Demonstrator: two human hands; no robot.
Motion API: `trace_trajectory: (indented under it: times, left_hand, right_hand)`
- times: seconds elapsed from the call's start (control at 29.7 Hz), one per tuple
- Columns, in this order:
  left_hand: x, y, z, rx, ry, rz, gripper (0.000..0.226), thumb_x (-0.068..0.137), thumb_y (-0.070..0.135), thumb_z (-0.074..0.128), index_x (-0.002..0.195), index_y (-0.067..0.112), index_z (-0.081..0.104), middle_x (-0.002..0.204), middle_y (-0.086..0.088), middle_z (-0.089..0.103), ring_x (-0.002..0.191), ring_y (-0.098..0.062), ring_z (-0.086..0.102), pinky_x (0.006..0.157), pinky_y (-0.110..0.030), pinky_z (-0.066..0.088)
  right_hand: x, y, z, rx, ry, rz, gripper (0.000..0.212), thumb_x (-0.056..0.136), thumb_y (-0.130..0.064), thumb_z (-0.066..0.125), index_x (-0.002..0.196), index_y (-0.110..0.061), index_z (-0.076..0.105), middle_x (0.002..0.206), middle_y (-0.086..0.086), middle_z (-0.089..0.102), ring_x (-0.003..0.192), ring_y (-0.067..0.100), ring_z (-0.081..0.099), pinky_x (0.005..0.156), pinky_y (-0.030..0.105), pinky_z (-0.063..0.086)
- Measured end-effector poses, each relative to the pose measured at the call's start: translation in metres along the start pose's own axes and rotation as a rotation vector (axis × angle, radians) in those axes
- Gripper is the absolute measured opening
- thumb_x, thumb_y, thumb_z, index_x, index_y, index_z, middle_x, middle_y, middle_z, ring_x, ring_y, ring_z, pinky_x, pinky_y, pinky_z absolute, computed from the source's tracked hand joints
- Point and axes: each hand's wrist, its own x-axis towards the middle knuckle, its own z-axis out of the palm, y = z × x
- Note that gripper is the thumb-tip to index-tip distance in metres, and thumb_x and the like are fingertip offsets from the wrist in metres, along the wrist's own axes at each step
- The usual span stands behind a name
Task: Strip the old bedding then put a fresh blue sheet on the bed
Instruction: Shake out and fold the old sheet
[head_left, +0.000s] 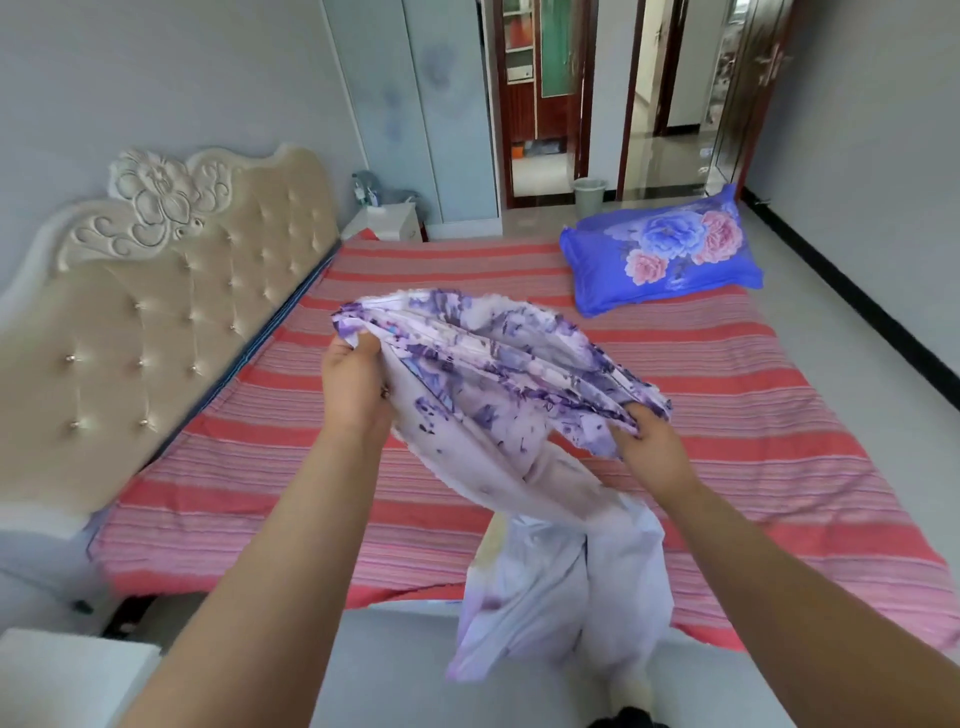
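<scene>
A lilac sheet with purple flower print (498, 374) hangs bunched in the air over the near side of the bed. My left hand (353, 384) grips its upper left edge. My right hand (649, 441) pinches the folds at its right end. Its loose tail (561, 587) droops down toward the floor in front of me. The bed (727, 415) is covered by a red and pink striped sheet. A blue pillow with pink and blue flowers (665, 249) lies at the bed's far right corner.
A cream tufted headboard (171, 312) stands at the left. A white nightstand (387, 221) sits beyond the bed, a grey bin (589, 192) near the open doorways. Pale floor runs along the right side. A white surface (62, 670) is at the lower left.
</scene>
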Motion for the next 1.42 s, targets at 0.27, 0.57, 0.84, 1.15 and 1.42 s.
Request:
trace_trajectory:
  times: [0.27, 0.57, 0.84, 1.15, 1.42]
  left_hand:
    - [0.002, 0.113, -0.029, 0.003, -0.004, 0.345, 0.012, 0.094, 0.023, 0.051, 0.085, 0.016, 0.055, 0.07, 0.001, 0.055, 0.067, -0.014, 0.048, 0.068, -0.024, 0.045]
    - [-0.045, 0.134, -0.02, 0.002, 0.079, 0.426, 0.027, 0.087, 0.042, 0.052, 0.067, 0.026, 0.061, 0.073, -0.002, 0.057, 0.068, -0.017, 0.05, 0.078, -0.045, 0.055]
    - [-0.165, 0.113, 0.03, 0.074, 0.107, 0.472, 0.034, 0.1, 0.033, 0.036, 0.067, 0.024, 0.039, 0.067, 0.002, 0.037, 0.067, -0.013, 0.033, 0.062, -0.023, 0.036]
    - [-0.186, 0.058, 0.021, 0.205, 0.19, 0.328, 0.039, 0.104, 0.02, 0.033, 0.121, -0.008, 0.055, 0.119, -0.022, 0.06, 0.095, -0.011, 0.044, 0.069, -0.004, 0.032]
    - [-0.198, 0.055, 0.066, 0.371, 0.031, 0.331, 0.029, 0.101, 0.014, 0.036, 0.073, 0.014, 0.044, 0.068, 0.004, 0.038, 0.085, -0.013, 0.038, 0.06, -0.016, 0.03]
  right_hand:
    - [-0.103, -0.044, -0.005, -0.433, -0.378, -0.228, 0.034, 0.086, -0.054, 0.059, 0.095, -0.021, 0.06, 0.089, -0.002, 0.064, 0.093, 0.02, 0.057, 0.073, 0.028, 0.041]
    - [-0.159, -0.002, -0.061, -0.699, -0.372, -0.235, 0.039, 0.101, -0.038, 0.034, 0.133, -0.016, 0.041, 0.126, 0.007, 0.06, 0.121, 0.026, 0.051, 0.113, 0.044, 0.016]
    - [-0.226, 0.075, -0.165, -1.038, -0.361, -0.096, 0.047, 0.09, -0.059, 0.041, 0.128, -0.032, 0.049, 0.12, -0.006, 0.062, 0.125, 0.02, 0.042, 0.111, 0.055, 0.01]
    - [-0.245, 0.112, -0.261, -1.188, -0.084, -0.49, 0.02, 0.078, -0.044, 0.065, 0.082, -0.024, 0.065, 0.081, -0.009, 0.064, 0.107, 0.025, 0.054, 0.106, 0.056, 0.026]
    - [-0.294, 0.134, -0.226, -1.516, -0.596, -0.761, 0.016, 0.065, -0.03, 0.074, 0.079, -0.027, 0.067, 0.076, -0.012, 0.066, 0.098, 0.022, 0.055, 0.085, 0.042, 0.035]
